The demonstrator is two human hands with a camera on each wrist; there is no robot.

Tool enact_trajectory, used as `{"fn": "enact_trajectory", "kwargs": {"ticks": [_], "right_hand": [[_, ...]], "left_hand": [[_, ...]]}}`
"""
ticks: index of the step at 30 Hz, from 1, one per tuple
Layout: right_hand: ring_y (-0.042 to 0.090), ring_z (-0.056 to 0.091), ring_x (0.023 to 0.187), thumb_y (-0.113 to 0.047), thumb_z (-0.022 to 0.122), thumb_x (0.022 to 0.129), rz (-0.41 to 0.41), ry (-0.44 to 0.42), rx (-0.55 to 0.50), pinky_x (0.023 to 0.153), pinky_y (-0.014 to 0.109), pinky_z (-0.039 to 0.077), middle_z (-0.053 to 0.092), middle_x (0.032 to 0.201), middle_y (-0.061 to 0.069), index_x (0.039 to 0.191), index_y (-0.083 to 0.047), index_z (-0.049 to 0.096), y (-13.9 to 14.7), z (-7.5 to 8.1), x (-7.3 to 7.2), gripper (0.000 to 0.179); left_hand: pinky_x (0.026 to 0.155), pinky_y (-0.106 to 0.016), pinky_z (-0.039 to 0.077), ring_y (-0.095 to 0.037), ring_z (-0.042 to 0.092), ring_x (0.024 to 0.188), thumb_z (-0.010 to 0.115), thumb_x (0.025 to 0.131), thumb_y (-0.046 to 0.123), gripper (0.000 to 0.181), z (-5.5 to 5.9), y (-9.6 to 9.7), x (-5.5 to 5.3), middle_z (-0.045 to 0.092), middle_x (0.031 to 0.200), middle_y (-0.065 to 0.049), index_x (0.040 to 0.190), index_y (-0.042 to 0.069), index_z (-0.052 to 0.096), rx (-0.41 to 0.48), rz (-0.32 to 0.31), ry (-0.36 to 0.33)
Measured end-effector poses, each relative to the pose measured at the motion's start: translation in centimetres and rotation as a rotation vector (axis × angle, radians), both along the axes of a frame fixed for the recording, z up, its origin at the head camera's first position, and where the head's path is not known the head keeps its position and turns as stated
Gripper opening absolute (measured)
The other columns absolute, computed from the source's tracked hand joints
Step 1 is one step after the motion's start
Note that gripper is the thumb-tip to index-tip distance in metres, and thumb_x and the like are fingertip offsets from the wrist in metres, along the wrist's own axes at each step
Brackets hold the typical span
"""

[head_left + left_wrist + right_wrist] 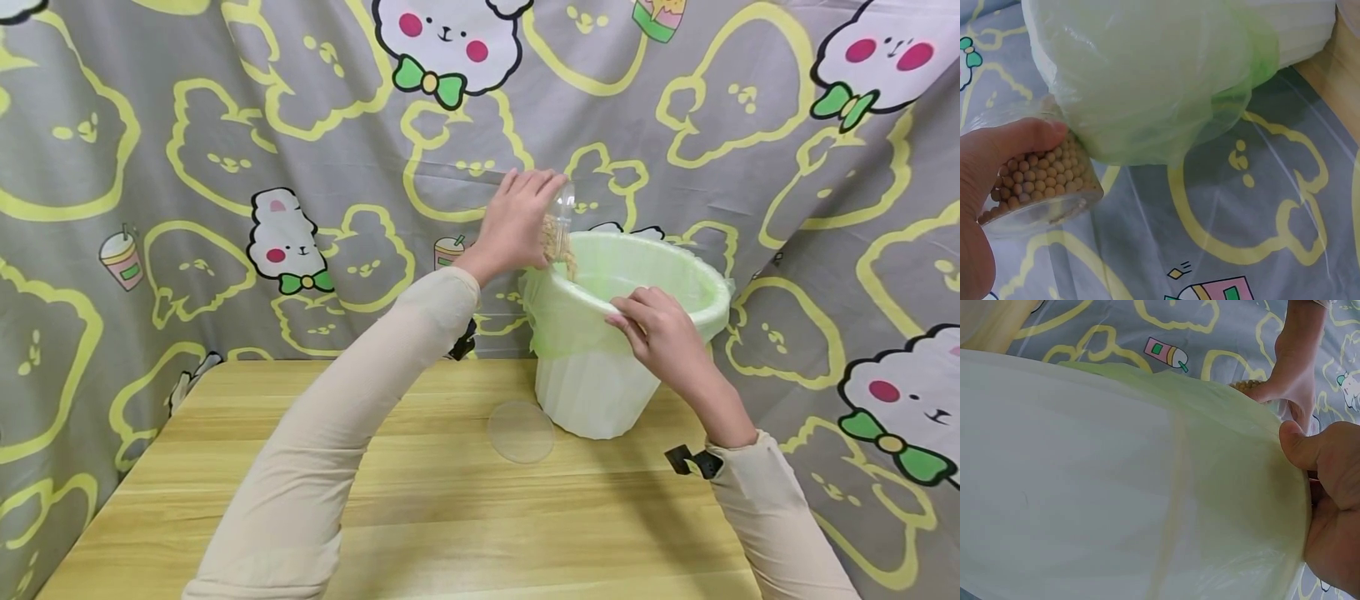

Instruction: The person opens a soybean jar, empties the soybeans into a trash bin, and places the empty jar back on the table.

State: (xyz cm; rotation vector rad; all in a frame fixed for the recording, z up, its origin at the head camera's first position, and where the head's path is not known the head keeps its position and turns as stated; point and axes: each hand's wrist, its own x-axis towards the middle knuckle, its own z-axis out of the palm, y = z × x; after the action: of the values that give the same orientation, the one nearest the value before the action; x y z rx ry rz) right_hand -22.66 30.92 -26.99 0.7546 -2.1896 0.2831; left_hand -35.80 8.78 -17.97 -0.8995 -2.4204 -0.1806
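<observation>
Evidently, the left hand (517,218) had its fingers wrapped around a tilted jar (564,202), right of the head view's centre, at the left rim of a lined bin (588,396). The right hand's (667,337) fingers pinched the near rim. A slip on the smooth wall or a poorly aimed mouth might have sent beans (1047,175) onto the tabletop (435,508). The jar looked clear and shiny, its round tan beans packed against the side.
</observation>
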Motion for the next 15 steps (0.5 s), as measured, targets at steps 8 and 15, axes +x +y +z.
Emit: {"fn": "enact_trajectory", "kwargs": {"ticks": [8, 15], "right_hand": [[0.022, 0.043, 0.069, 0.000, 0.076, 0.085, -0.008, -0.006, 0.001, 0.065, 0.034, 0.035, 0.059, 0.075, 0.011, 0.094, 0.003, 0.073, 0.04, -0.09, -0.04, 0.010], [0.021, 0.043, 0.069, 0.000, 0.076, 0.086, -0.016, -0.020, -0.004, 0.064, 0.034, 0.035, 0.060, 0.075, 0.010, 0.095, 0.002, 0.073, 0.10, -0.04, 0.03, 0.009]], "left_hand": [[0.131, -0.041, 0.006, -0.023, 0.027, 0.154, 0.097, 0.060, 0.042, 0.125, -0.25, 0.23, -0.13, 0.032, 0.166, -0.004, 0.161, 0.019, 0.027, -0.033, -0.022, 0.057], [0.131, -0.044, 0.011, -0.025, 0.028, 0.154, 0.096, 0.061, 0.043, 0.123, -0.38, 0.32, -0.08, 0.034, 0.165, -0.005, 0.161, 0.017, 0.029, -0.042, -0.051, 0.107]]}}
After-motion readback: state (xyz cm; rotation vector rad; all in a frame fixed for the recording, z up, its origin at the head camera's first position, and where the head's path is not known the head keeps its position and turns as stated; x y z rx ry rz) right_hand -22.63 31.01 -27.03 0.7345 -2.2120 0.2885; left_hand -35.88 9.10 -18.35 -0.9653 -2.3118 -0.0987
